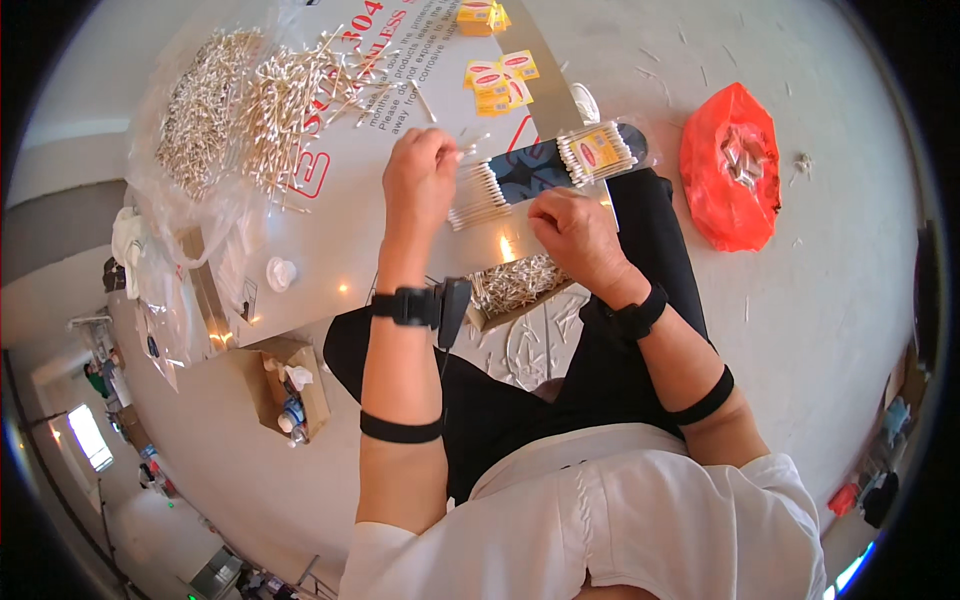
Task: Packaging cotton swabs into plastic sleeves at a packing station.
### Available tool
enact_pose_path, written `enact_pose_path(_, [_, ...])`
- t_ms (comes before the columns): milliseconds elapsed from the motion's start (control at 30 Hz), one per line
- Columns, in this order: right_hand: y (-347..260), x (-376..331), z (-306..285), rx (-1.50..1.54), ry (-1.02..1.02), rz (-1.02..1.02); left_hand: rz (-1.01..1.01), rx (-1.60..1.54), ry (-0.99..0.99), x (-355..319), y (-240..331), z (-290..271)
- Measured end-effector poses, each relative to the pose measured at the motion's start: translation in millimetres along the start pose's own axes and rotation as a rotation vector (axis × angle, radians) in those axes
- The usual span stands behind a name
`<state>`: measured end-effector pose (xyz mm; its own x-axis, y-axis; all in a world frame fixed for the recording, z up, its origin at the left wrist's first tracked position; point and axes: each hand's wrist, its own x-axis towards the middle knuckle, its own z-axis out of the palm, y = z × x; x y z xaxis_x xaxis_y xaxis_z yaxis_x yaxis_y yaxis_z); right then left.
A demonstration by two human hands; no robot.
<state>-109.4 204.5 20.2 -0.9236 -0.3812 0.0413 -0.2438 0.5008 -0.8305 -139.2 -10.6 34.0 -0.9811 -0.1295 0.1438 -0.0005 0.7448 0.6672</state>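
Observation:
My left hand (420, 178) is raised over the metal-topped table (345, 225), its fingers pinched together with white swab tips showing at them. Just to its right, a row of cotton swabs (478, 197) lies side by side at the left end of a dark strip (530, 172). Toward the strip's right end sits a second row of swabs with a yellow card (597, 150) on top, in clear film. My right hand (578, 235) is closed in front of the strip, near the table edge; whatever its fingers hold is hidden.
A clear plastic bag (170, 215) and a loose swab heap (290, 115) cover the far left. Yellow cards (490, 88) lie at the back. Below the edge stands a box of swabs (520, 285). A red bag (730, 205) is on the right; a carton (262, 390) sits lower left.

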Motion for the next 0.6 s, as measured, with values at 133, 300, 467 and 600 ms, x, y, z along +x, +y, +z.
enact_pose_path(133, [1,0,-2,-0.015,-0.012,0.019,0.164,0.247,-0.148,27,-4,15])
enact_pose_path(300, [3,0,-1,-0.011,-0.01,0.001,0.101,0.185,-0.205,37,-12,14])
enact_pose_path(467, [2,0,-2,-0.024,-0.017,0.008,-0.041,0.104,-0.26,43,-14,3])
enact_pose_path(600, [2,0,-1,-0.03,-0.007,-0.004,-0.131,0.136,-0.295,44,-12,0])
